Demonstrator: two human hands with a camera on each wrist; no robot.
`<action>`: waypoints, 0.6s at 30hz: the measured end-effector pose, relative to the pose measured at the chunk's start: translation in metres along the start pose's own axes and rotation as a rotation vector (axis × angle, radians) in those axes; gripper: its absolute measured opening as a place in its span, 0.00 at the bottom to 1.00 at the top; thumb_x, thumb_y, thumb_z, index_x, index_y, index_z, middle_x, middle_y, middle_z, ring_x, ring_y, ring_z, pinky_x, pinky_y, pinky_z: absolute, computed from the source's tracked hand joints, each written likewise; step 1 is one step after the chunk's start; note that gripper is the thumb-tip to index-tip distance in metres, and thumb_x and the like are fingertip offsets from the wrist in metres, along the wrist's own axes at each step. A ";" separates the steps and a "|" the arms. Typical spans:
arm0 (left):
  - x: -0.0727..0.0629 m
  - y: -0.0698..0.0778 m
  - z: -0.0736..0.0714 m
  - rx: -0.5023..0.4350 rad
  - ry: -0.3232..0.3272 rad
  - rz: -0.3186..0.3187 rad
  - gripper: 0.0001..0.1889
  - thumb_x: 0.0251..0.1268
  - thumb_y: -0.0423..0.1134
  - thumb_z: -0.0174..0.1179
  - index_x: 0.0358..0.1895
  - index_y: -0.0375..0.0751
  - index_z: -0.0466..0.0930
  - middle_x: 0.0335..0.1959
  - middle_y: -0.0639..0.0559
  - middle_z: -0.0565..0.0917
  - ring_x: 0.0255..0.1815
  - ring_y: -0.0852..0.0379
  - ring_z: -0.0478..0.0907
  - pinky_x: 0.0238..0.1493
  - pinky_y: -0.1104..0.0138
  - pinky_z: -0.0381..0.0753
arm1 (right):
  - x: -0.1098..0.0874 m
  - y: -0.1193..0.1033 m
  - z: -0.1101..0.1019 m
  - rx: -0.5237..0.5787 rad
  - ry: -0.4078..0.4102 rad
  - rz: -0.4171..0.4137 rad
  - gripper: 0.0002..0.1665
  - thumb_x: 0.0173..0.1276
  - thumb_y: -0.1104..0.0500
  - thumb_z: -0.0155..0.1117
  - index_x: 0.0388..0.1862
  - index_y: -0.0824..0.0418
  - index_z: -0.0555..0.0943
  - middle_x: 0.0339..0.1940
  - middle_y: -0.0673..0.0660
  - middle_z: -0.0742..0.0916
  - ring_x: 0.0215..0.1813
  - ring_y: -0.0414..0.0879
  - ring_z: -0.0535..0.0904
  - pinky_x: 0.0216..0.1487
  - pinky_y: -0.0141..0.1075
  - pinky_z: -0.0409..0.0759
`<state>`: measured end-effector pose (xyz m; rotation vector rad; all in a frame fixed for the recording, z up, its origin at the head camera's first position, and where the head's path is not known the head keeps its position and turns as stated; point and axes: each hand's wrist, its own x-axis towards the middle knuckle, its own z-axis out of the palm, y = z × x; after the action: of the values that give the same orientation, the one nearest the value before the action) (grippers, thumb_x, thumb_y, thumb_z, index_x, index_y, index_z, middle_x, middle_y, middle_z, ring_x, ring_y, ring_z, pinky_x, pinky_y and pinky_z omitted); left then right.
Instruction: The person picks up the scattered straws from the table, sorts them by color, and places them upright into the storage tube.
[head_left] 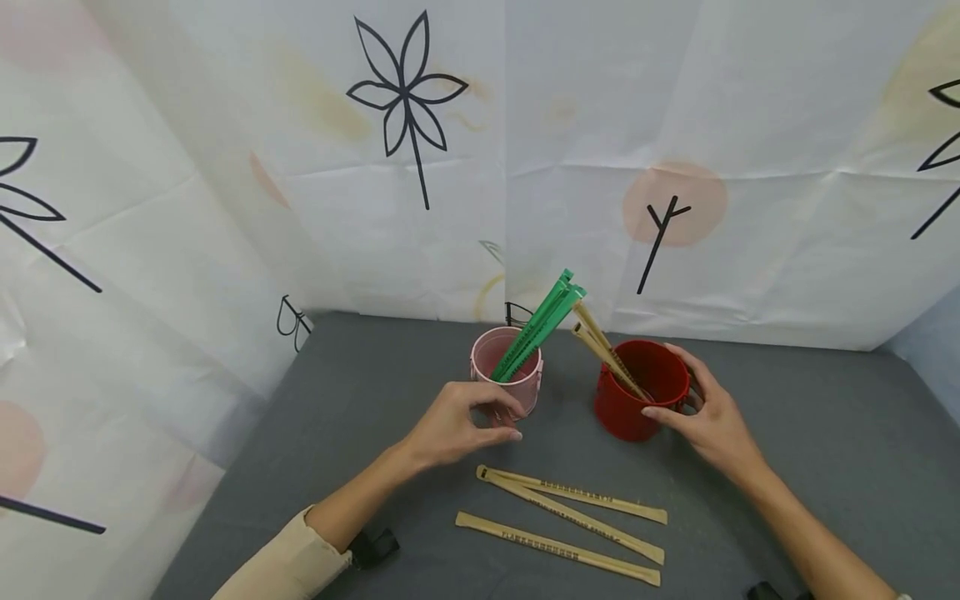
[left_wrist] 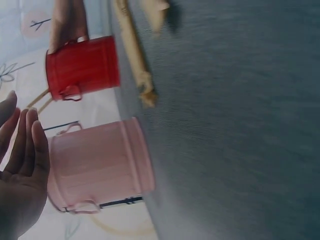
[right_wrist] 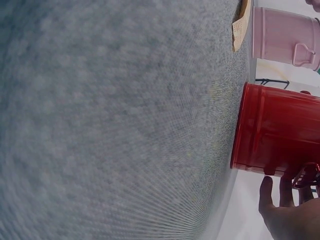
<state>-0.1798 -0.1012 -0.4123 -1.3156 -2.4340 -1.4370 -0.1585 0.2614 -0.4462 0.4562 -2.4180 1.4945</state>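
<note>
My right hand [head_left: 708, 421] holds the red bucket [head_left: 628, 417] by its right side, thumb at the front near the rim and fingers toward the back. In the right wrist view its fingers [right_wrist: 284, 192] lie along the wall by the small side handle. Tan paper-wrapped straws [head_left: 611, 362] lean to the left inside this bucket. My left hand [head_left: 457, 421] is at the front of the pink bucket [head_left: 528, 392], fingers loosely bent and nothing in them. In the left wrist view the fingers [left_wrist: 30, 145] extend beside its rim. Green stick packets [head_left: 538, 327] lean right in the pink bucket.
Three more tan wrapped straws lie on the grey tabletop [head_left: 420, 550] in front of the buckets; two cross at their left ends, and the nearest straw [head_left: 558, 548] lies apart. A white printed cloth [head_left: 570, 183] hangs behind the table's back edge and along the left.
</note>
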 end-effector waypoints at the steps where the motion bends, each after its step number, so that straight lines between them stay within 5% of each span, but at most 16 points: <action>1: -0.003 -0.001 0.001 0.006 -0.014 0.001 0.13 0.55 0.36 0.75 0.44 0.44 0.86 0.36 0.59 0.86 0.35 0.67 0.81 0.39 0.69 0.82 | 0.000 0.000 0.000 -0.002 0.000 0.000 0.55 0.55 0.72 0.76 0.79 0.57 0.59 0.68 0.64 0.73 0.62 0.32 0.70 0.56 0.18 0.70; 7: -0.019 -0.007 0.003 0.021 -0.097 -0.028 0.13 0.56 0.38 0.74 0.44 0.42 0.85 0.36 0.54 0.86 0.35 0.68 0.81 0.38 0.70 0.82 | -0.002 0.001 0.000 0.006 -0.006 0.000 0.55 0.56 0.72 0.75 0.79 0.57 0.58 0.68 0.64 0.73 0.62 0.31 0.70 0.55 0.18 0.71; 18: -0.034 -0.013 0.008 -0.004 -0.213 -0.206 0.11 0.55 0.35 0.75 0.42 0.41 0.87 0.36 0.55 0.87 0.35 0.69 0.81 0.40 0.69 0.83 | -0.001 0.000 0.000 0.003 -0.005 0.003 0.55 0.56 0.72 0.75 0.79 0.56 0.58 0.68 0.64 0.73 0.62 0.31 0.70 0.56 0.18 0.70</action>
<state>-0.1638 -0.1205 -0.4400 -1.3140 -2.7775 -1.4089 -0.1577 0.2616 -0.4462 0.4577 -2.4220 1.5010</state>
